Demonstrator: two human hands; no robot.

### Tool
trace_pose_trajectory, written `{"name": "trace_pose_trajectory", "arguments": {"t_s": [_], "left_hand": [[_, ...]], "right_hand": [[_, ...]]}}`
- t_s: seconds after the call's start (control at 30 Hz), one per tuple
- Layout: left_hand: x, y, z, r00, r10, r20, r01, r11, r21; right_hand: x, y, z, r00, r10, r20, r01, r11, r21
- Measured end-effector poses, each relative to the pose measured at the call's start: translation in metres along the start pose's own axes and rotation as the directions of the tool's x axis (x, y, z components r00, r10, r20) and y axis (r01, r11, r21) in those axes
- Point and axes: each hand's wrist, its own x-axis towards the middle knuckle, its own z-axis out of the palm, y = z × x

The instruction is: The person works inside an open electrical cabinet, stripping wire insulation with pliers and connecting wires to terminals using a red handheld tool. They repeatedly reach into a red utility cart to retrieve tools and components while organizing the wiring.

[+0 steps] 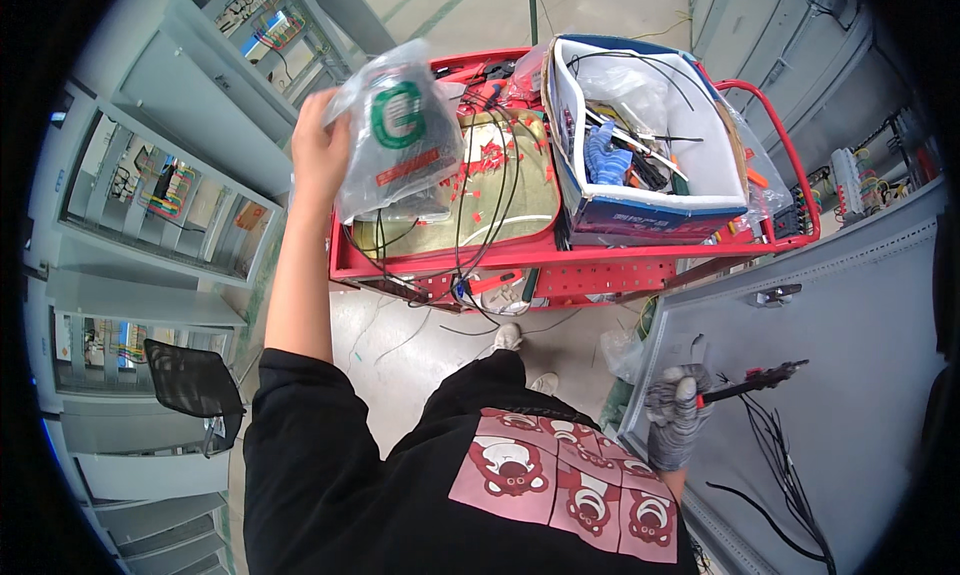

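Observation:
My bare left hand (320,147) pinches the edge of a clear plastic bag (425,140) with a green letter and red print on it. The bag hangs over the left part of a red cart (440,267), above a green cloth-like mat (515,210) with red marks. Loose black cables (470,225) drape across the mat and over the cart's front edge. Down at the right, my right hand (675,410) wears a grey striped glove and is closed around a black-and-red plier-like tool (755,383). Its exact kind is hard to make out.
An open cardboard box (650,213) on the cart holds a blue cloth, tools and plastic wrap. A grey cabinet door (830,315) stands open at the right, with black wires (780,450) by it. Wired cabinets (165,190) and a black mesh chair (193,377) are on the left.

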Motion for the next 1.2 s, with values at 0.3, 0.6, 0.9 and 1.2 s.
{"name": "trace_pose_trajectory", "arguments": {"t_s": [0.3,0.6,0.9,1.2], "left_hand": [[-0.017,-0.069,-0.028,0.986,-0.166,0.034,0.167,0.923,-0.346],[-0.035,-0.092,-0.039,0.951,-0.244,0.189,0.281,0.938,-0.205],[-0.015,-0.120,-0.056,0.796,-0.442,0.413,0.596,0.691,-0.409],[-0.002,-0.167,-0.052,0.874,-0.397,0.279,0.485,0.696,-0.529]], "right_hand": [[0.035,0.005,0.113,0.916,0.078,0.393,0.119,0.883,-0.454],[0.104,0.069,0.274,0.849,0.098,0.519,0.078,0.949,-0.306],[0.098,0.101,0.330,0.653,0.128,0.746,0.515,0.647,-0.562],[0.104,0.103,0.338,0.579,0.030,0.815,0.463,0.810,-0.359]]}}
